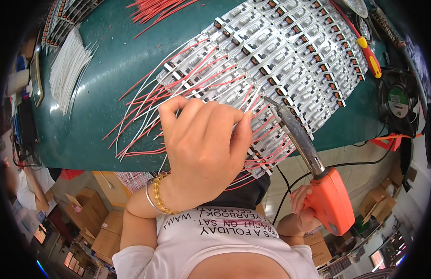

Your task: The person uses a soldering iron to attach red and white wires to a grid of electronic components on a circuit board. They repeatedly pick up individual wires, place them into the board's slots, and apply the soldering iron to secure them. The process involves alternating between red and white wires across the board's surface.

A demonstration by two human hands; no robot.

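A panel of small circuit boards lies on the green table, its rows filled with metal and black components. My left hand is over the panel's near left part, thumb and forefinger pinched on a thin white wire. In my right hand is a soldering iron with an orange pistol grip. Its tip points down at the boards just right of my left fingertips; whether it touches is too small to tell. Red wires and white ones trail from the boards beneath and beside my left hand.
Loose white wires lie in a bundle at the left of the green table, red wires at the back. A red-and-yellow-handled screwdriver and black fan are at right. A black cable loops below the edge.
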